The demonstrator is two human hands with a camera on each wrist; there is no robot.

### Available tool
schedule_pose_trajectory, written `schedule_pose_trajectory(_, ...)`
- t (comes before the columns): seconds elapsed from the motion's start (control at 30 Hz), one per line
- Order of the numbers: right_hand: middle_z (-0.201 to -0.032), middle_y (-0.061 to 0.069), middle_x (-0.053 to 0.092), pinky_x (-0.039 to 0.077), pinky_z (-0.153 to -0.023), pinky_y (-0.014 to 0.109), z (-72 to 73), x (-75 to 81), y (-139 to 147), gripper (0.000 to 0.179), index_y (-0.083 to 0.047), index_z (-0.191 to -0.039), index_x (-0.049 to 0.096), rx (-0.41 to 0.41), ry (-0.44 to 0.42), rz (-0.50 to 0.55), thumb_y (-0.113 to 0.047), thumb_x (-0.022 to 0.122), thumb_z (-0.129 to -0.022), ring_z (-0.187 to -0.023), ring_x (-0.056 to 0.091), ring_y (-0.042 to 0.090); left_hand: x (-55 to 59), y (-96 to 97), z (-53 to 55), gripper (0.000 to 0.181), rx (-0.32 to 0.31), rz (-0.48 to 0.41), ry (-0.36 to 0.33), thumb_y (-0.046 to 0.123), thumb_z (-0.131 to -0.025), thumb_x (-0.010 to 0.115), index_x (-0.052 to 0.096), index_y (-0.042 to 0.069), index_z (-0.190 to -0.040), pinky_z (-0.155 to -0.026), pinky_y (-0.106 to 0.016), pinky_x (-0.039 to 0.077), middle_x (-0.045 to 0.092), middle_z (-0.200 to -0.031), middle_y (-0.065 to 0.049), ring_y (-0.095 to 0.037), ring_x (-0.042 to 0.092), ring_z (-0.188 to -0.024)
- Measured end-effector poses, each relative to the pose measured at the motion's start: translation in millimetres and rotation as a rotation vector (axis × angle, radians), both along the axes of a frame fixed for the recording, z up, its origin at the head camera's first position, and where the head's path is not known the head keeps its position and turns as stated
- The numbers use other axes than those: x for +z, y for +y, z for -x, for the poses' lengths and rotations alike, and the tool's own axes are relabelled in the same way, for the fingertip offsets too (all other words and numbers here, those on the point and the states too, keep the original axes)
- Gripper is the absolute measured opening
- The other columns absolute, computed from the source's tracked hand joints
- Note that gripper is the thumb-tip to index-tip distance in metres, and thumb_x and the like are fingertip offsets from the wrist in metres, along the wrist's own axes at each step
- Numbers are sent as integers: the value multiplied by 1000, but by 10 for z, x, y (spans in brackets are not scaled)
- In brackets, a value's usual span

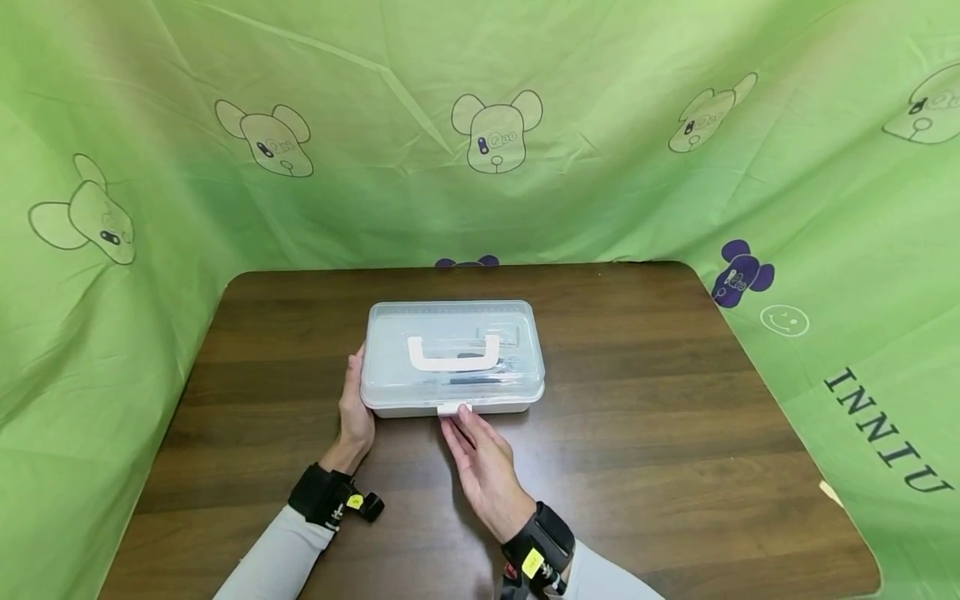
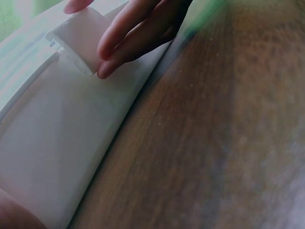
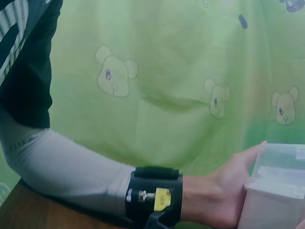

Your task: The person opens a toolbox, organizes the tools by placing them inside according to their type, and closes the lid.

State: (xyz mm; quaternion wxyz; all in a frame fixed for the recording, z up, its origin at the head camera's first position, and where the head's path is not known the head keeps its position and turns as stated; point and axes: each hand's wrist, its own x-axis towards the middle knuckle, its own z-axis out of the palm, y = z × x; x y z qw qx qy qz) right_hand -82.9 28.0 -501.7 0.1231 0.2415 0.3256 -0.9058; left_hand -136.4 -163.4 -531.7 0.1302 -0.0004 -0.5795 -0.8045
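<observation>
A lidded plastic storage box [image 1: 405,400] with a clear lid [image 1: 397,321] and a white carry handle [image 1: 453,364] sits on the wooden table. My left hand [image 1: 356,417] rests flat along the box's left end; in the right wrist view this hand [image 3: 226,191] has its thumb raised along the end wall, its other fingers hidden. At the middle of the front, my right hand [image 1: 487,475] pinches the white latch [image 1: 450,409]. Close up in the left wrist view, two fingertips lie at the lower edge of the latch [image 2: 78,40], a third at its top.
Through the lid, small dark and pale items [image 1: 476,379] show blurred inside. The brown table [image 1: 637,417] has rounded corners. Green printed cloth [image 1: 375,208] hangs behind it and on both sides.
</observation>
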Motion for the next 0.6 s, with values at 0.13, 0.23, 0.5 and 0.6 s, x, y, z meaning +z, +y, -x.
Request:
schedule_pose_trajectory(0.13,-142,26,49,51,-111,35,34,43,-23,53,9,-143,49,-7,-26,-2,-9,74,-100,-130,55,32,13,0,4,78,1,-6,3,55,-113,30,22,-2,-167,-127,-31,19,23,-174,-18,-27,19,-160)
schedule_pose_trajectory(0.23,-139,24,49,51,-111,34,47,72,-26,52,8,-141,51,-5,-46,-12,-11,76,-100,-127,56,31,18,3,2,79,1,-4,0,55,-113,30,21,-2,-167,-128,-32,18,23,-174,-18,-27,19,-160)
schedule_pose_trajectory(0.5,-134,23,53,53,-107,33,75,126,-21,48,3,-133,55,1,-113,-38,-14,81,-97,-116,63,27,8,6,1,77,5,3,-15,53,-114,30,22,-2,-167,-128,-35,17,24,-173,-18,-26,20,-160)
schedule_pose_trajectory(0.6,-136,24,53,54,-107,33,81,132,-14,49,3,-132,54,9,-131,-52,-16,82,-96,-114,64,27,8,6,4,75,4,3,-18,51,-114,30,22,-1,-167,-128,-33,18,24,-173,-17,-25,20,-159)
